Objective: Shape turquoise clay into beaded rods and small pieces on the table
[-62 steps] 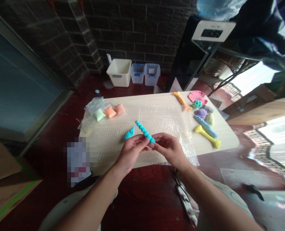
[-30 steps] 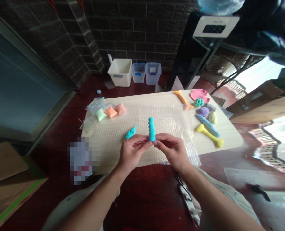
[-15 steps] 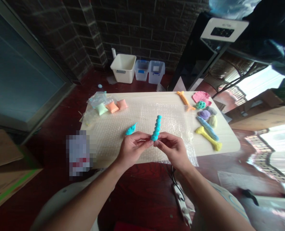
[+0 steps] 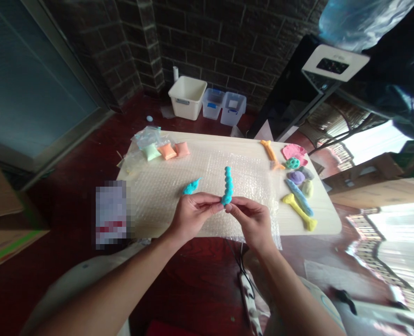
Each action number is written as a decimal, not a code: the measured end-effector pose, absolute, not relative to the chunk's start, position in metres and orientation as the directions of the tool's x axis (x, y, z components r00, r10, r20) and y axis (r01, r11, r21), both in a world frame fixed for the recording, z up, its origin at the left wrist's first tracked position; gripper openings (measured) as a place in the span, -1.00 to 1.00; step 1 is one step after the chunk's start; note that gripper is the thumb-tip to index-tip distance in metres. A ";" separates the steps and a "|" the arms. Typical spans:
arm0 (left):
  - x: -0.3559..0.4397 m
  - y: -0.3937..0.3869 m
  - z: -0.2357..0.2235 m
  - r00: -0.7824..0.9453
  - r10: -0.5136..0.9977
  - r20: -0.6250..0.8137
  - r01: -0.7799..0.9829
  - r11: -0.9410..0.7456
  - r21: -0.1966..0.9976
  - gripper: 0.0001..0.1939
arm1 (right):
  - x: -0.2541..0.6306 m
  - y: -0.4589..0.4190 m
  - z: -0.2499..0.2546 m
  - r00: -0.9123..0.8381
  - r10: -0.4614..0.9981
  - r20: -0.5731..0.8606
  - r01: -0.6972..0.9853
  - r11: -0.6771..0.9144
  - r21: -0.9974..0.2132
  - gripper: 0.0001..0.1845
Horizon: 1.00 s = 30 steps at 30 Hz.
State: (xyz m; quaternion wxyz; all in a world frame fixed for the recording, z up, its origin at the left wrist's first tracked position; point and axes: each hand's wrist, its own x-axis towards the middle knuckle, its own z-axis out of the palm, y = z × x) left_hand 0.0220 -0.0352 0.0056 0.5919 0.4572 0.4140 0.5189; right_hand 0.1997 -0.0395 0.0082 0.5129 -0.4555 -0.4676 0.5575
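Between my two hands stands a turquoise clay string of balls (image 4: 228, 183), several round lumps joined in a row, roughly upright with its larger end down. My left hand (image 4: 196, 212) pinches the bottom lump from the left, thumb and fingers together. From the other side my right hand (image 4: 251, 215) pinches the same lump, its thumb tip near the left thumb. Just beyond my left hand, a turquoise clay lump (image 4: 191, 187) with a thin pointed tip lies on the bubble wrap (image 4: 164, 186). Both hands are above the bubble wrap.
Clay packets (image 4: 167, 151) and a plastic bag (image 4: 147, 136) lie at the table's (image 4: 324, 214) back left. On the right are an orange clay bone (image 4: 270, 151), a yellow clay bone (image 4: 299, 212), a blue clay roll (image 4: 299, 197) and other lumps. Bins (image 4: 187, 100) stand behind.
The turquoise string now leans slightly left at its top instead of right, and looks more curved. Both hands keep their pinch on its base. The camera view has tilted a little.
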 end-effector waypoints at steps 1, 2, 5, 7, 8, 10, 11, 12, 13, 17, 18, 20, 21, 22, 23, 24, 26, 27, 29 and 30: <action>0.022 -0.035 0.005 0.101 0.995 -0.004 -0.237 0.028 0.971 -0.88 | 0.200 -0.040 0.008 -0.059 0.998 -0.015 -0.125 -0.022 -0.992 -0.88; 0.023 -0.035 0.004 0.087 0.996 0.013 -0.238 0.008 0.971 -0.87 | 0.200 -0.041 0.007 -0.065 0.998 0.002 -0.106 -0.005 -0.994 -0.91; 0.023 -0.035 0.001 0.057 0.995 0.076 -0.232 -0.061 0.971 -0.86 | 0.199 -0.041 0.003 -0.087 0.996 0.030 -0.085 0.022 -0.996 -0.91; 0.024 -0.035 0.001 0.032 0.995 0.094 -0.217 -0.085 0.972 -0.86 | 0.197 -0.041 0.001 -0.087 0.996 0.021 -0.107 0.012 -0.994 -0.89; 0.024 -0.035 0.002 0.020 0.996 0.092 -0.215 -0.086 0.973 -0.86 | 0.197 -0.041 0.000 -0.084 0.996 0.014 -0.124 0.004 -0.992 -0.89; 0.025 -0.036 0.003 0.017 0.997 0.082 -0.238 -0.075 0.968 -0.84 | 0.197 -0.040 -0.002 -0.084 0.996 0.011 -0.151 -0.002 -0.988 -0.88; 0.025 -0.036 0.004 0.033 0.997 0.075 -0.257 -0.064 0.964 -0.83 | 0.197 -0.040 -0.002 -0.088 0.996 0.017 -0.154 0.003 -0.988 -0.89; 0.025 -0.037 0.004 0.058 0.996 0.069 -0.275 -0.051 0.960 -0.84 | 0.198 -0.039 -0.002 -0.092 0.995 0.028 -0.151 0.014 -0.988 -0.90; 0.025 -0.037 0.005 0.084 0.994 0.062 -0.291 -0.035 0.956 -0.85 | 0.199 -0.039 -0.002 -0.098 0.994 0.041 -0.144 0.026 -0.989 -0.90; 0.025 -0.036 0.004 0.100 0.995 0.016 -0.338 0.019 0.941 -0.88 | 0.199 -0.039 -0.002 -0.137 0.990 0.042 -0.138 0.023 -0.990 -0.89; 0.024 -0.036 0.003 0.088 0.996 0.000 -0.348 0.031 0.937 -0.86 | 0.199 -0.040 -0.002 -0.132 0.991 0.023 -0.149 0.003 -0.989 -0.87; 0.024 -0.035 0.001 0.065 0.997 -0.031 -0.356 0.052 0.933 -0.82 | 0.197 -0.041 -0.004 -0.101 0.995 -0.025 -0.182 -0.043 -0.982 -0.84; 0.024 -0.035 0.000 0.055 0.998 -0.042 -0.355 0.059 0.933 -0.81 | 0.196 -0.042 -0.005 -0.084 0.995 -0.048 -0.203 -0.065 -0.977 -0.82; 0.024 -0.035 -0.001 0.044 0.998 -0.049 -0.352 0.061 0.934 -0.80 | 0.195 -0.042 -0.006 -0.073 0.995 -0.066 -0.227 -0.081 -0.970 -0.81; 0.023 -0.035 -0.001 0.033 0.998 -0.052 -0.350 0.060 0.935 -0.79 | 0.194 -0.042 -0.007 -0.073 0.994 -0.077 -0.252 -0.093 -0.963 -0.79; 0.023 -0.035 -0.002 0.027 0.998 -0.051 -0.349 0.058 0.935 -0.79 | 0.193 -0.043 -0.008 -0.079 0.993 -0.083 -0.274 -0.102 -0.956 -0.78; 0.023 -0.035 -0.001 0.039 0.998 -0.040 -0.350 0.051 0.936 -0.78 | 0.193 -0.042 -0.009 -0.090 0.991 -0.095 -0.310 -0.118 -0.943 -0.77; 0.023 -0.035 0.000 0.057 0.998 -0.033 -0.351 0.051 0.935 -0.78 | 0.194 -0.041 -0.009 -0.089 0.991 -0.101 -0.319 -0.124 -0.939 -0.77; 0.023 -0.035 0.002 0.096 0.995 -0.027 -0.351 0.059 0.935 -0.76 | 0.195 -0.040 -0.008 -0.079 0.991 -0.109 -0.321 -0.129 -0.938 -0.78; 0.023 -0.034 0.003 0.107 0.994 -0.032 -0.351 0.068 0.934 -0.76 | 0.196 -0.039 -0.008 -0.075 0.991 -0.109 -0.317 -0.127 -0.940 -0.78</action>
